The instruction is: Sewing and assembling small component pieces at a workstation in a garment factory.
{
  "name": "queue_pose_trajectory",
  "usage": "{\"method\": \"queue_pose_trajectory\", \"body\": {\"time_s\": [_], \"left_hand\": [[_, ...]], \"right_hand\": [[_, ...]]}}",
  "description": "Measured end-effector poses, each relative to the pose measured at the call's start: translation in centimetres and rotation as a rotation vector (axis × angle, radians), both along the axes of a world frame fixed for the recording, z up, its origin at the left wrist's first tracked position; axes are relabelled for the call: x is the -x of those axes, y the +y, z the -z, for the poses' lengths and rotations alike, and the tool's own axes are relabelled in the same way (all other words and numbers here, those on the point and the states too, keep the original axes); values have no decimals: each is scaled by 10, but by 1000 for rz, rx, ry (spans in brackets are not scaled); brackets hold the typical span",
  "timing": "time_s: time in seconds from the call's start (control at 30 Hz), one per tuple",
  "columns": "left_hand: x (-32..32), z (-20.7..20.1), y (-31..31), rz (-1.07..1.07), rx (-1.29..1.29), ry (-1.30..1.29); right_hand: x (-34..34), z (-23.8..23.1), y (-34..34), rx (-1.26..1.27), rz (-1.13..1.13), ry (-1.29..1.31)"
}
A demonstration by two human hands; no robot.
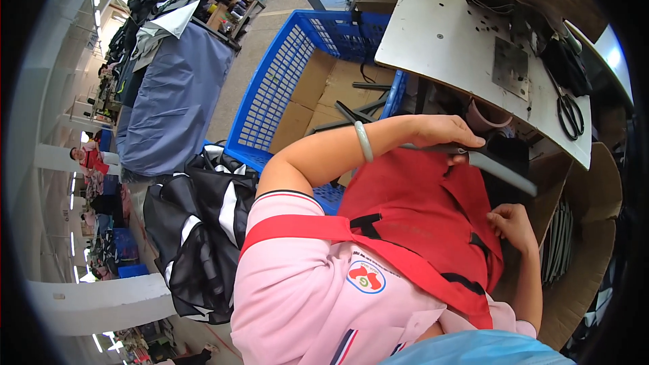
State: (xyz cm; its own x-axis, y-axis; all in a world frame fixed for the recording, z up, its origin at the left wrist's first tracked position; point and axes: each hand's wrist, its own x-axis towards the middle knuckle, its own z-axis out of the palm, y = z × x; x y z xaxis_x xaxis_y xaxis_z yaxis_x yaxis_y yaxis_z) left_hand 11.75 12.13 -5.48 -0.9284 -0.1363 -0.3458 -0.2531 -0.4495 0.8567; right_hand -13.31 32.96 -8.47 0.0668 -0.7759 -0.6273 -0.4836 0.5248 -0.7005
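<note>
My left hand (443,132), with a pale bangle (364,142) on its wrist, is closed on a long grey strip (503,170). The strip crosses in front of my red apron (412,192), below the white worktable (433,40), and its far end is blurred. My right hand (514,225) is lower down at the apron's right edge. Its fingers are curled together, and whatever is between them is hidden. Beside it, an open cardboard box (595,216) holds several similar grey strips (558,243).
Black scissors (570,116) lie near the worktable's edge. A blue plastic crate (260,108) with cardboard lining and dark strips (362,111) stands ahead on the left. Black-and-white fabric (193,230) is heaped on my left. Farther off is a table covered in grey-blue cloth (172,88).
</note>
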Motion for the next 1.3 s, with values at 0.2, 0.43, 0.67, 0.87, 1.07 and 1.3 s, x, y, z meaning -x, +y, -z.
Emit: {"method": "queue_pose_trajectory", "body": {"time_s": [0.2,0.43,0.67,0.87,1.07,1.3], "left_hand": [[19,-22,24,67,326,-24],[24,-49,33,161,353,-68],[13,-52,-2,49,172,-83],[33,-84,-17,-221,709,-48],[51,-94,-35,-289,1000,-62],[74,-74,-65,-481,1213,61]], "right_hand": [[-45,-88,-39,1082,-217,485],[-44,-96,-58,1216,-363,679],[-6,-100,-75,1016,-334,653],[15,-103,-106,995,-183,707],[38,-95,-130,1018,-117,847],[45,-108,-164,983,-46,925]]}}
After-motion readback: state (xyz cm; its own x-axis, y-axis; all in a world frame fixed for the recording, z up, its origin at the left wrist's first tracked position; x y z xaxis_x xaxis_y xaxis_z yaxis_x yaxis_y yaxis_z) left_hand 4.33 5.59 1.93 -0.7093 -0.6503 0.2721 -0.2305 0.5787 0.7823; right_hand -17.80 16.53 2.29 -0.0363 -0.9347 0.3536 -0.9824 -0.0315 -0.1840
